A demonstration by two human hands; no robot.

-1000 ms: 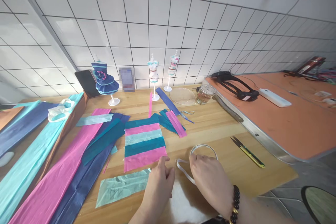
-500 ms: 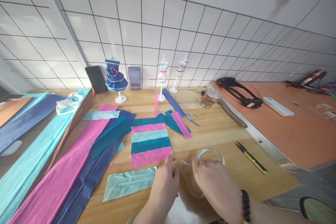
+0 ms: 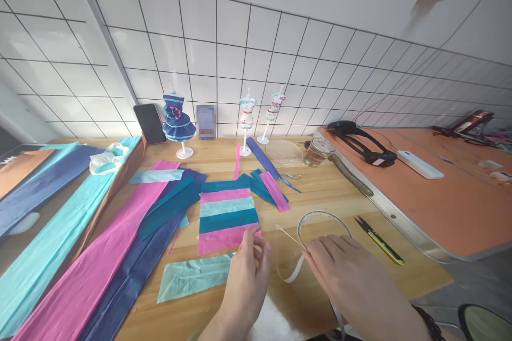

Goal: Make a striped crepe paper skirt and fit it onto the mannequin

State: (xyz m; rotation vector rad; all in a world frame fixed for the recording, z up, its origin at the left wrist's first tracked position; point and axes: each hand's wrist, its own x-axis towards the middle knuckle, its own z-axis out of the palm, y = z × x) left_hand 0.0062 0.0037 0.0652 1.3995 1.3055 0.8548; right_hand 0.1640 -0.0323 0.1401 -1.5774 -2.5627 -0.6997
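My right hand [image 3: 348,266] has shifted rightward at the tape roll [image 3: 325,213], right of the striped sheet [image 3: 228,222], probably drawing out white strip [image 3: 296,272]; I can't see its pinch. My left hand's [image 3: 246,282] fingers, apart, seemingly steady the sheet's near edge.

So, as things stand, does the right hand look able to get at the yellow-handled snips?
Probably yes: the yellow-handled snips lie near the right hand, with nothing across them. That hand seems to be holding the white roll, though, so it may have to let go first.
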